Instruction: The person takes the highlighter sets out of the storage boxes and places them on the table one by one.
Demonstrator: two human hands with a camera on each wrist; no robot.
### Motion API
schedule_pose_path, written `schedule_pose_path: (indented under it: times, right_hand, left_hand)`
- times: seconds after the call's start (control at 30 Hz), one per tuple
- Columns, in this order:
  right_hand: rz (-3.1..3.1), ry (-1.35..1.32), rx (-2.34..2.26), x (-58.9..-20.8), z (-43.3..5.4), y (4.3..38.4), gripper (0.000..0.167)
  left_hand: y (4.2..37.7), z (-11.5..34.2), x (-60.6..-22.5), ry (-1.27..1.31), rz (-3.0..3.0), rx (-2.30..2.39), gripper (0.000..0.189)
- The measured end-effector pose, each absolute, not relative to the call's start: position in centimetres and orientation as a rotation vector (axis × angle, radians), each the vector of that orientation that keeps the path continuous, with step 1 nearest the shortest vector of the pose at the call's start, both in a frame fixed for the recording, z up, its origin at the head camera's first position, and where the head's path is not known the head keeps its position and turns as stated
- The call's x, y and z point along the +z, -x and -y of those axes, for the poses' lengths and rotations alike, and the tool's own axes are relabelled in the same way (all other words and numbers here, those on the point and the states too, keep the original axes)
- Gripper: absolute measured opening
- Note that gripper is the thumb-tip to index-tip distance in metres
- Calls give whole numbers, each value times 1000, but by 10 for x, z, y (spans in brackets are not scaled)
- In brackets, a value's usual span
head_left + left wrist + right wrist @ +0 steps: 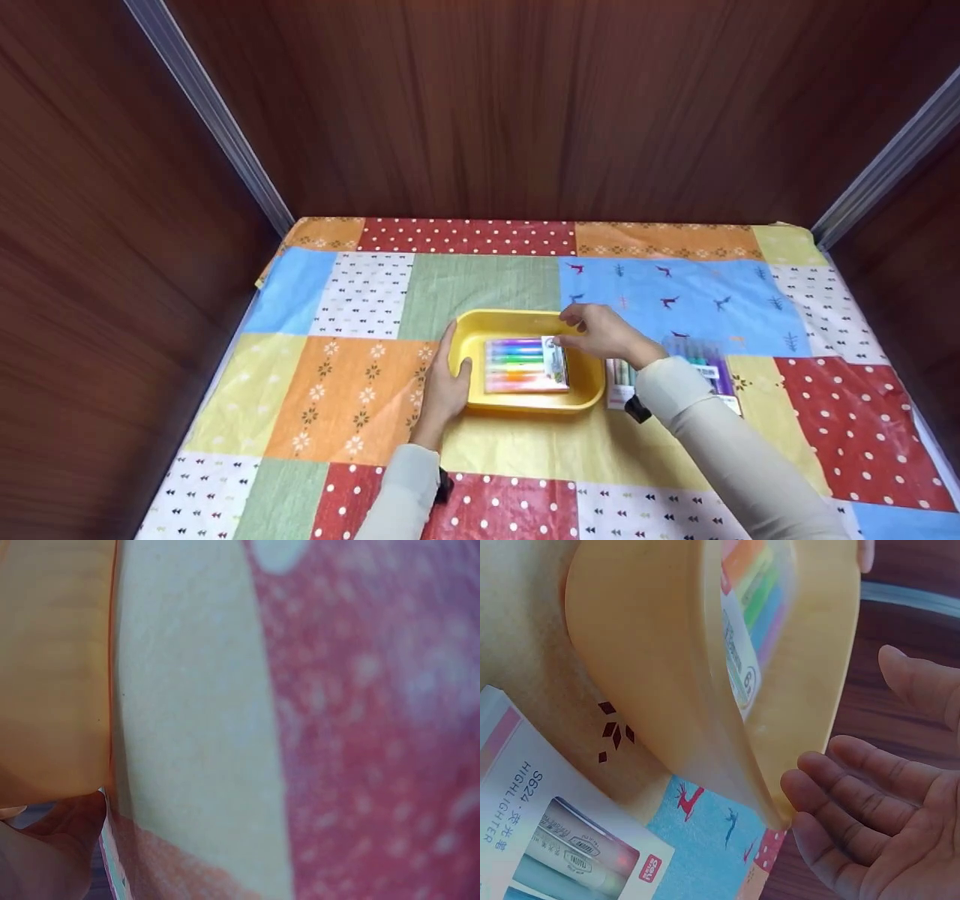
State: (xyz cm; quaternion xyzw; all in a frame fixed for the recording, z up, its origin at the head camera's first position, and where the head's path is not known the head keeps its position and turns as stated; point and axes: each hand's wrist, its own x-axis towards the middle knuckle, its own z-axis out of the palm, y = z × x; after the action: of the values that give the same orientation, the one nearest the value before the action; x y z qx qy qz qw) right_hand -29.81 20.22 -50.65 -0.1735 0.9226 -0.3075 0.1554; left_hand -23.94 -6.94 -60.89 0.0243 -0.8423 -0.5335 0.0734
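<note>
Head view: one yellow tray (536, 409) stands on the surface (360, 394), with one pack (517, 367) of coloured pens lying flat inside. Left hand (448, 382) lies along the tray's left end, fingers straight outside the wall, thumb apart from them; no firm grip evident. Right hand (606, 334) is over the tray's far right corner, fingers loosely bent. To the right of the tray, partly under the right sleeve (679, 386): one box (619, 395) and one purple pack (709, 361); the sleeve could hide more

Left wrist view: tray wall fills the left edge, the hand touching it at the lower corner. Most of that hand is out of frame

Right wrist view: right hand half open, thumb well clear of the fingers, nothing held; fingertips at or just beside the tray corner. One box shows, marked HIGHLIGHTER; its pens run out of frame, so no full count

Handling (judged): tray probably light, stiff plastic with slight flex, smooth; best taken by the rim at both ends. Pack likely light, slick-sleeved, firm along the pens; best pinched across its long edges. Neither looks fragile, though the sleeve of the pack may crease
</note>
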Motion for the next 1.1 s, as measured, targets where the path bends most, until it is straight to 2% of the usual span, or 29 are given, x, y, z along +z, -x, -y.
schedule_pose_path:
  times: [0.83,1.1]
  right_hand:
    - [-2561,593,-536,-519,-159,310,56]
    - [-2570,654,-319,-517,-145,316,44]
  left_hand:
    - [236,71,-611,-104,2545,-1609,69]
    - [239,70,-611,-116,2552,-1604,72]
